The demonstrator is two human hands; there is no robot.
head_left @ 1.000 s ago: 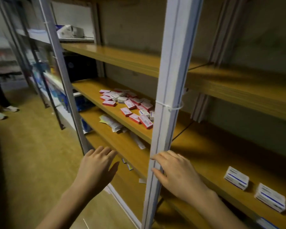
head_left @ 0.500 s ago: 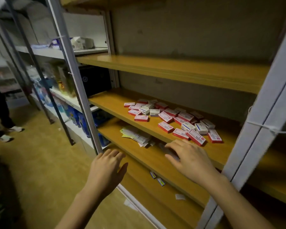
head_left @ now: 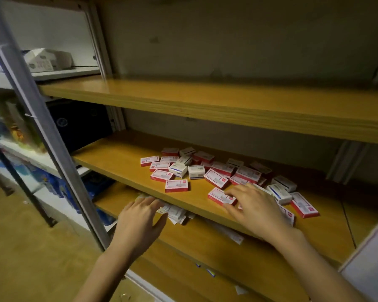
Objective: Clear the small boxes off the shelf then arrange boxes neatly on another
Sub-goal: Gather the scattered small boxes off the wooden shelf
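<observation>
Several small red-and-white boxes lie scattered on the middle wooden shelf. My right hand reaches over the shelf's front edge, and its spread fingers touch a red box at the near side of the pile. My left hand hovers lower, in front of the shelf below, with its fingers straight and nothing in it. The wooden shelf above is bare.
A grey metal upright stands left of my left hand. Loose white leaflets lie on the lower shelf. A dark box and blue packs fill the racks to the left. Bare floor lies at lower left.
The view has swung left onto the pile of boxes. My right hand left the metal upright and reached up onto the middle shelf; my left hand rose toward the lower shelf.
</observation>
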